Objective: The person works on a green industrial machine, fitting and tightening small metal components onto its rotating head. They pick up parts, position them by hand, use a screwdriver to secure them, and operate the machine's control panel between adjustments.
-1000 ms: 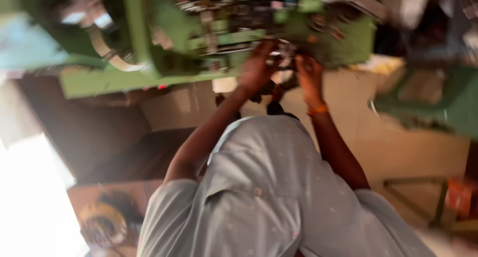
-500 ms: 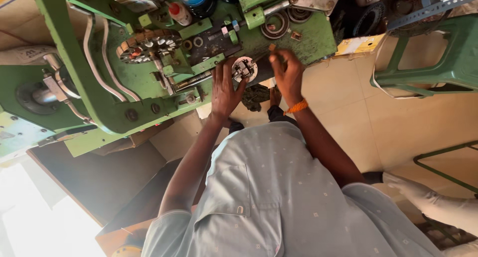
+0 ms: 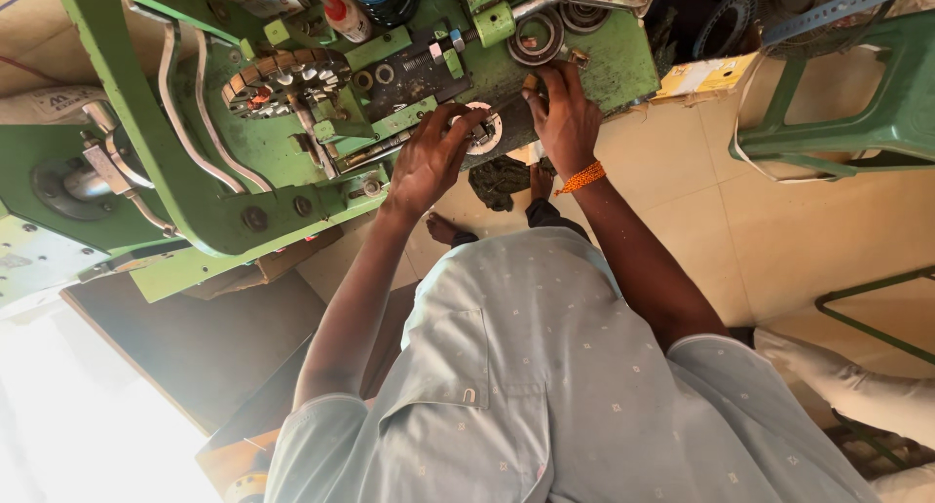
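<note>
Left hand [image 3: 429, 162] pinches a small round white part [image 3: 484, 128] at the green machine [image 3: 195, 186] edge. Right hand [image 3: 565, 123] presses flat beside it, apparently holding nothing. Fingers risk pinching; the part may drop.

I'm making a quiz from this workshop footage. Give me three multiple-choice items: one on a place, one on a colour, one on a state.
1. Where is the left hand? A on the round white part B on the floor C on the stool
2. What colour is the wristband? A blue B orange C white
3. How is the right hand? A hanging free B in a pocket C pressed on the green machine

A: its fingers curl at the round white part.
B: the beads look orange.
C: its fingers rest on the machine's bed.
</note>
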